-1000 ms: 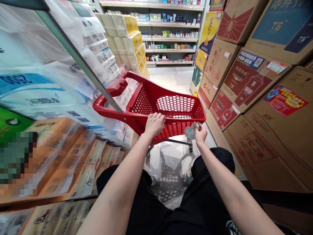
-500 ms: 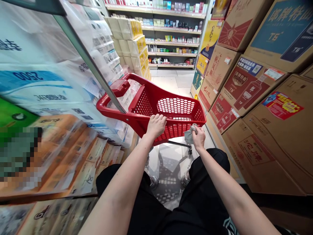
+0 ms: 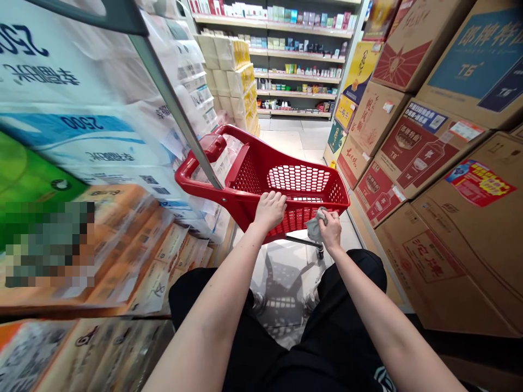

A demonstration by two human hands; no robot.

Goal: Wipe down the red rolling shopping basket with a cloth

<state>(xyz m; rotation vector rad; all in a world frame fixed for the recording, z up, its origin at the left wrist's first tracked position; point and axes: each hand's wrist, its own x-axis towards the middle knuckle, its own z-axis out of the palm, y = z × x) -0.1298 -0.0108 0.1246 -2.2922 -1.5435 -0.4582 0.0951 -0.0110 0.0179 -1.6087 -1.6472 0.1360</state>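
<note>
A red plastic shopping cart stands sideways before me, its basket wall pierced with holes. My left hand is closed over the near rim of the basket, fingers curled to the inside. My right hand pinches a crumpled grey cloth against the basket's near side, close to its right corner. A grey metal bar rises from the cart toward the upper left, ending in a dark handle. The inside of the basket shows only in part.
Stacked cardboard cartons line the right side. White plastic-wrapped paper packs and orange packs are piled on the left. Shelves of small boxes and bottles stand beyond a tiled floor. My knees flank the cart's near side.
The view has shifted slightly, so the cart and shelves sit a little farther right. Relative to the cart, the cloth and right hand have moved slightly left along the near side; my left hand keeps its grip.
</note>
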